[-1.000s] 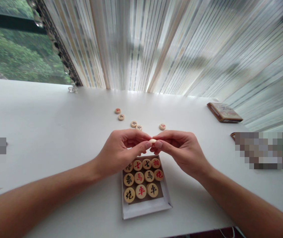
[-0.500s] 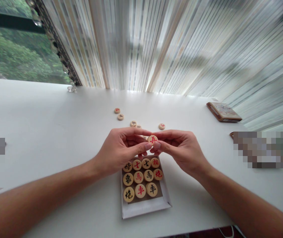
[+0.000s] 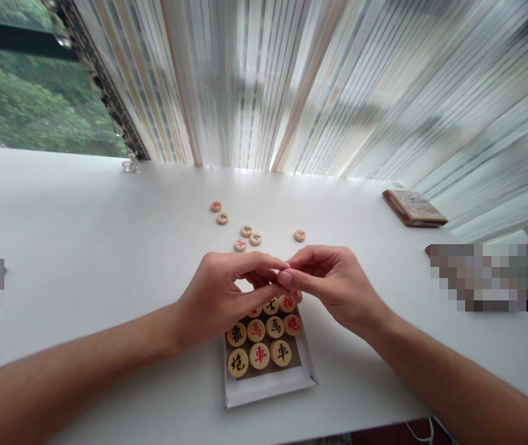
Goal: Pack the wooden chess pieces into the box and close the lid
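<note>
My left hand [image 3: 226, 287] and my right hand [image 3: 331, 278] meet fingertip to fingertip above the far end of a shallow open box [image 3: 268, 390]. Their thumbs and fingers close around one spot, where the red-marked Chinese chess piece seen between them a moment ago is hidden by the fingers. In the box, round wooden Chinese chess pieces stand in rows with red or black characters, among them a black-marked piece [image 3: 281, 353] and a red-marked piece [image 3: 259, 356]. My left hand covers part of the farthest row.
Several loose chess pieces lie beyond my hands, including a red-marked one [image 3: 299, 235] at the right and another [image 3: 216, 206] farther back. A flat brown-edged box [image 3: 415, 207] rests at the right of the white table [image 3: 106, 241]. Strip curtains [image 3: 254, 86] hang behind.
The red-marked piece between my fingertips has gone from sight as my hands drew together and shifted slightly down. A loose red-marked piece beyond my left hand has come into view.
</note>
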`<move>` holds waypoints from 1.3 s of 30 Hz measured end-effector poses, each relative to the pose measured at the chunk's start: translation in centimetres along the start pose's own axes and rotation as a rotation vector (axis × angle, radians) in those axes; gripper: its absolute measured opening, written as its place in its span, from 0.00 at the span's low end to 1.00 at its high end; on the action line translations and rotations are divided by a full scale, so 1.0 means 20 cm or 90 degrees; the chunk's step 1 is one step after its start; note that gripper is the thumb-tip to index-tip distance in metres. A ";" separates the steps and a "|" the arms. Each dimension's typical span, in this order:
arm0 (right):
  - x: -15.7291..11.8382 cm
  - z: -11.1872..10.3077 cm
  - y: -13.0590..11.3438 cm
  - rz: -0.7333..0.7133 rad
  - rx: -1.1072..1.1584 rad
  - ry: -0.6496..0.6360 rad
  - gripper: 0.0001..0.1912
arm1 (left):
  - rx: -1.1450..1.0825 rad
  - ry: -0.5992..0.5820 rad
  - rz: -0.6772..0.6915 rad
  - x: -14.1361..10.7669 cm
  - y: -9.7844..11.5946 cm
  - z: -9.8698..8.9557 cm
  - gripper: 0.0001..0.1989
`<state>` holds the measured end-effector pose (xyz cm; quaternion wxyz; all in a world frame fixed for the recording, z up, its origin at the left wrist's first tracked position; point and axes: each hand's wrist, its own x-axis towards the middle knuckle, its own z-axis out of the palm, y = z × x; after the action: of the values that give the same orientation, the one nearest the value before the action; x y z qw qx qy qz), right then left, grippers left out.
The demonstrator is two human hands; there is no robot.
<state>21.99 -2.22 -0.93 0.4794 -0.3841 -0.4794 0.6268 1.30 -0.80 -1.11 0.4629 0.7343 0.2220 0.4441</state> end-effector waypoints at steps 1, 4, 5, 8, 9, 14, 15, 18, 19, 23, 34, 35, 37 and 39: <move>0.00 0.00 0.00 -0.003 -0.008 -0.004 0.11 | -0.003 -0.001 -0.002 0.00 0.00 0.00 0.09; 0.00 -0.02 0.00 -0.015 -0.026 -0.023 0.08 | -0.020 0.007 -0.010 0.00 0.00 0.00 0.10; -0.01 -0.02 0.00 -0.019 -0.028 -0.030 0.07 | -0.024 0.019 -0.014 0.00 -0.01 0.00 0.10; -0.01 -0.02 0.00 -0.020 -0.016 -0.048 0.08 | -0.036 0.058 -0.030 0.00 -0.02 0.00 0.12; -0.01 -0.02 0.00 -0.018 -0.008 -0.052 0.08 | -0.041 0.065 -0.035 0.00 -0.02 0.00 0.12; -0.02 -0.01 0.01 -0.003 0.019 -0.061 0.11 | -0.054 0.065 -0.036 0.00 -0.01 -0.01 0.12; -0.02 -0.01 0.01 0.002 0.018 -0.058 0.12 | -0.049 0.063 -0.035 0.00 -0.01 -0.01 0.12; -0.02 0.00 0.00 0.021 0.020 -0.048 0.14 | -0.024 0.054 -0.022 -0.01 -0.01 -0.01 0.11; -0.01 0.00 0.00 0.028 0.023 -0.045 0.14 | -0.012 0.050 -0.016 -0.01 -0.01 -0.01 0.11; -0.01 0.01 -0.01 0.042 0.018 -0.042 0.14 | 0.025 0.040 0.014 -0.01 -0.02 0.00 0.12; -0.05 0.02 -0.03 -0.055 -0.077 -0.047 0.10 | 0.017 0.032 0.037 -0.01 -0.01 0.00 0.09; -0.05 0.02 -0.03 -0.066 -0.087 -0.048 0.10 | 0.020 0.035 0.034 -0.01 -0.01 0.00 0.09; -0.06 0.02 -0.03 -0.089 -0.110 -0.048 0.10 | 0.022 0.043 0.029 -0.01 -0.01 -0.01 0.08; -0.06 0.02 -0.03 -0.116 -0.141 -0.047 0.10 | 0.022 0.057 0.023 -0.01 -0.02 -0.01 0.08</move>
<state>22.08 -3.34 -0.34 0.4709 -0.3659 -0.5961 0.5376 1.09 -0.69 -1.46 0.4319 0.7255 0.2363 0.4810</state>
